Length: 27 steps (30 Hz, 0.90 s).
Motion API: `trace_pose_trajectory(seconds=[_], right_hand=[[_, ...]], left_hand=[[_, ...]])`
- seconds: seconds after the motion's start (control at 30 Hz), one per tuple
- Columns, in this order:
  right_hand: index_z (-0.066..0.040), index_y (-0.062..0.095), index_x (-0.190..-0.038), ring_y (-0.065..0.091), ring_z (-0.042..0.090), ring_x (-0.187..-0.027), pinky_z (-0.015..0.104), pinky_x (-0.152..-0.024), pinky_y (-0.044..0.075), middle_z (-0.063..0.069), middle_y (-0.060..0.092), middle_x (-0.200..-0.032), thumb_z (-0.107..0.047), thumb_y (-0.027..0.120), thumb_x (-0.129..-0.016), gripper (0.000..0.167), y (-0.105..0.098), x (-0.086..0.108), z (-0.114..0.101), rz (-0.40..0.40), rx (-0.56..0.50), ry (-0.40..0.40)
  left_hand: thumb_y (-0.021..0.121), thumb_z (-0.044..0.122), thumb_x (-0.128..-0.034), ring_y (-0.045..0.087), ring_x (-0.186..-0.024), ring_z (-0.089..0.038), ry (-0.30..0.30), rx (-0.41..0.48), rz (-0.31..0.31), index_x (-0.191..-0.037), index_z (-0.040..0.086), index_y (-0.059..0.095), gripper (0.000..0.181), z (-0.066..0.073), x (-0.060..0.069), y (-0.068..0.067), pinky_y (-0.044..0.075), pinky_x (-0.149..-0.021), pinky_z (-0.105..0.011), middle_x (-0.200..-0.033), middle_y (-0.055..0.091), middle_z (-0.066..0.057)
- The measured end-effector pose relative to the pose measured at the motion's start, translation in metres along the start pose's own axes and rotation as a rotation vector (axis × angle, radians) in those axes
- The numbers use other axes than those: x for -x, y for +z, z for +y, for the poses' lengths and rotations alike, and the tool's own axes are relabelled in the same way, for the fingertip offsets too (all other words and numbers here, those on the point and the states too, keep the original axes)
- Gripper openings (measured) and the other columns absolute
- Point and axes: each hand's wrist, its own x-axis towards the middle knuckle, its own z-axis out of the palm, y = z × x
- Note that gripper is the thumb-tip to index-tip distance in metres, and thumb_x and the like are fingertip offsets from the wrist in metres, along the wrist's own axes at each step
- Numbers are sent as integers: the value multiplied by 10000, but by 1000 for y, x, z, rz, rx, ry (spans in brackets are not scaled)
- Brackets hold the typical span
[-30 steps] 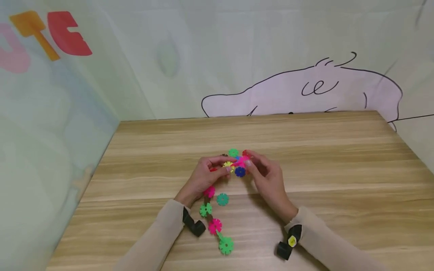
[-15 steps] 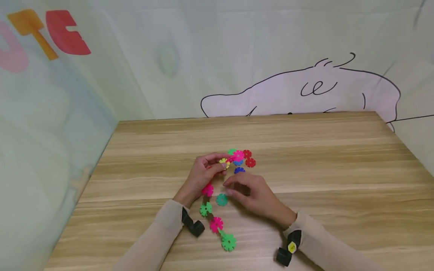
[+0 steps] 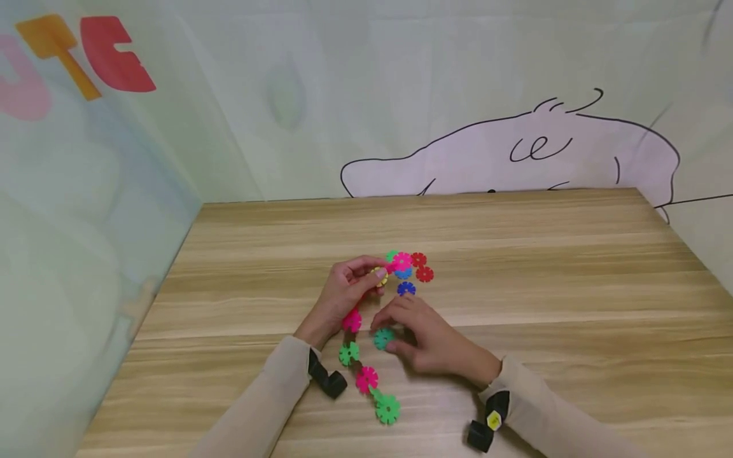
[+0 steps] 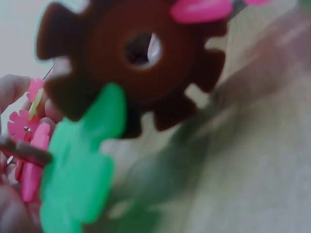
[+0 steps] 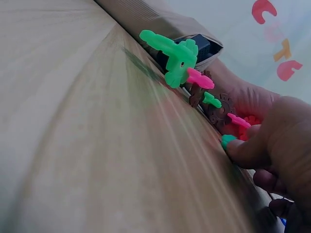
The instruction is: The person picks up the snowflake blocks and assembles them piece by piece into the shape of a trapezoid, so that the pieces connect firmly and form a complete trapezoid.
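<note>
A chain of slotted snowflake discs joined edge to edge runs from a green disc (image 3: 388,409) near me up to a pink disc (image 3: 402,261). My left hand (image 3: 346,289) pinches the chain at its yellow disc (image 3: 378,276), thumb on top. In the left wrist view a brown disc (image 4: 141,58) and a green disc (image 4: 77,170) of the chain hang close to the camera. My right hand (image 3: 426,337) pinches a loose teal disc (image 3: 383,339) between thumb and fingers, low over the table. The right wrist view shows the thumb against this teal disc (image 5: 227,141).
Loose discs lie past my hands: dark blue (image 3: 406,289), light blue (image 3: 403,273), two red (image 3: 424,274) and a green one (image 3: 392,256) partly covered. The wooden table (image 3: 544,286) meets a printed cloth backdrop (image 3: 401,95) at its far edge.
My right hand left the chain's pink end, came toward me and took hold of the teal disc, which has shifted slightly right. My left hand keeps its grip, slightly further left.
</note>
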Motion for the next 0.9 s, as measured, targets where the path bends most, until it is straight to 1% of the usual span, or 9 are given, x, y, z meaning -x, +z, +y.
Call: trace_pose_trajectory(seconds=[0.1, 0.2, 0.3, 0.4, 0.47, 0.6, 0.73, 0.83, 0.9], right_hand=[[-131, 716, -1187, 650, 104, -1019, 317, -944, 565, -20, 727, -1110, -16, 811, -886, 336, -1, 1, 0, 37, -94, 58], [-116, 734, -1161, 637, 90, -907, 278, -823, 575, 0, 734, -1029, 23, 793, -904, 298, -2, 2, 1, 106, -167, 97], [-106, 753, -1128, 632, 91, -853, 262, -755, 573, 8, 754, -992, 11, 805, -909, 254, -3, 3, 4, 193, -185, 107], [-82, 755, -1121, 659, 94, -839, 260, -744, 600, 20, 780, -993, 4, 814, -912, 233, -3, 3, 6, 279, -201, 112], [-63, 751, -1128, 678, 96, -832, 261, -744, 613, 43, 790, -992, 10, 808, -918, 229, -3, 3, 6, 320, -220, 120], [-40, 744, -1162, 726, 104, -863, 262, -789, 633, 102, 815, -1079, 1, 798, -937, 235, -3, 2, 4, 346, -274, 165], [-62, 741, -1181, 754, 145, -859, 272, -806, 639, 128, 815, -1139, -9, 788, -952, 240, -4, 1, 1, 365, -314, 186], [-72, 740, -1170, 742, 139, -798, 265, -767, 634, 108, 814, -1028, 6, 785, -948, 240, -4, 1, 1, 415, -308, 194], [-76, 745, -1153, 720, 108, -766, 245, -735, 621, 96, 802, -960, 14, 789, -942, 234, -4, 1, 1, 457, -292, 205]], left_hand=[[667, 130, -1056, 703, -734, -79, -16, 22, -3, -1296, -40, 686, 295, 0, 0, -1, 591, -751, -202, -899, 742, 59], [657, 141, -1065, 716, -748, -81, -27, 33, -12, -1290, -10, 689, 273, 0, 0, -1, 587, -756, -202, -895, 745, 64], [644, 152, -1075, 740, -767, -85, -28, 46, -17, -1279, 24, 697, 247, 1, -1, -1, 586, -753, -202, -909, 771, 54], [632, 153, -1082, 756, -783, -98, -25, 71, -23, -1252, 38, 702, 217, 1, -2, -2, 595, -756, -206, -940, 806, 24], [626, 151, -1086, 761, -789, -107, -27, 87, -28, -1234, 43, 702, 199, 1, -2, -2, 603, -760, -210, -963, 821, 11], [634, 148, -1074, 735, -802, -95, -25, 69, -22, -1182, 73, 720, 157, 2, -2, -2, 606, -768, -215, -970, 800, 63], [663, 132, -1042, 697, -862, -88, -3, 32, -12, -1073, 152, 752, 96, 2, -1, -2, 575, -814, -213, -952, 776, 96], [669, 107, -1028, 695, -943, -110, 21, 49, -34, -992, 195, 757, 130, 2, 0, -3, 547, -871, -223, -967, 799, 80], [668, 96, -1027, 698, -991, -114, 33, 64, -51, -956, 212, 756, 162, 1, 0, -3, 546, -905, -229, -982, 807, 69]])
